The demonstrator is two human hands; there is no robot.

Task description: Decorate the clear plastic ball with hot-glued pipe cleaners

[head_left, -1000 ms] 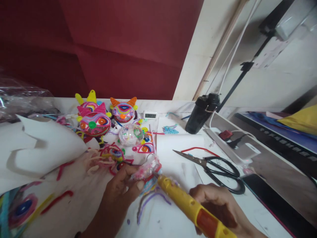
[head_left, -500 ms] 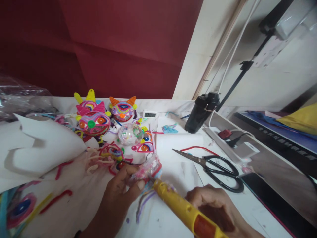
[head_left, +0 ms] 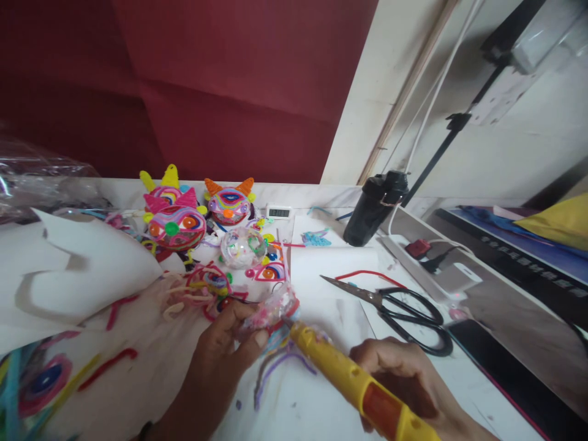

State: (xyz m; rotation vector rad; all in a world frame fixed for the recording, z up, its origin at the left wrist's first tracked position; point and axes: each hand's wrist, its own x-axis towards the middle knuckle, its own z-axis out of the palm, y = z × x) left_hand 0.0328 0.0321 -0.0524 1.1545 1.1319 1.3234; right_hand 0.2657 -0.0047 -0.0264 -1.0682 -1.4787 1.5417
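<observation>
Pinched between the thumb and fingers of my left hand [head_left: 232,355] is a small clear plastic craft piece [head_left: 275,309] with pink, red and blue fuzzy trim. Purple and brown pipe cleaners [head_left: 275,373] trail below it. My right hand [head_left: 399,373] is wrapped round a yellow hot glue gun [head_left: 342,370] with an orange window in its side. Its metal nozzle points up and left and reaches the red edge of the piece; whether it touches is hard to tell. Black-handled scissors [head_left: 390,306] lie to the right of the piece.
Finished animal-face ornaments [head_left: 177,226] and a clear plastic ball [head_left: 243,248] stand at the back left. A curled white sheet [head_left: 87,269] lies left. A black bottle [head_left: 374,208], a small digital timer [head_left: 278,212] and a dark phone [head_left: 509,373] are around the work area.
The glue gun and my right hand have shifted slightly right. My left hand has tilted the craft piece a little, and a purple pipe cleaner now shows curving out to the right.
</observation>
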